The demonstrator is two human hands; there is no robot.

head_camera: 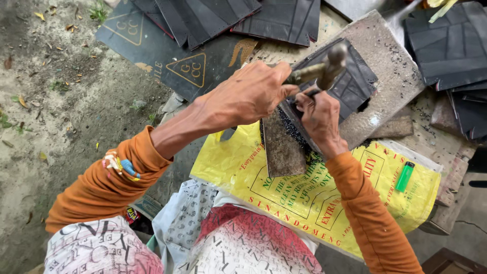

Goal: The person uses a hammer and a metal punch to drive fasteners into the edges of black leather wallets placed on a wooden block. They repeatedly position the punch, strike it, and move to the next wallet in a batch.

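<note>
From the head camera, we cannot make out the thin tool pinched in our right hand; its tip is hidden. A yellow printed sack lies at five o'clock, a green lighter on it. Our left hand grips a hammer over a black rubber piece on a stone slab.

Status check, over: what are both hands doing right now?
Left hand gripping hammer. Right hand pinching small dark tool on black rubber piece. Piece lies on stone slab. Green lighter off to the side.
</note>
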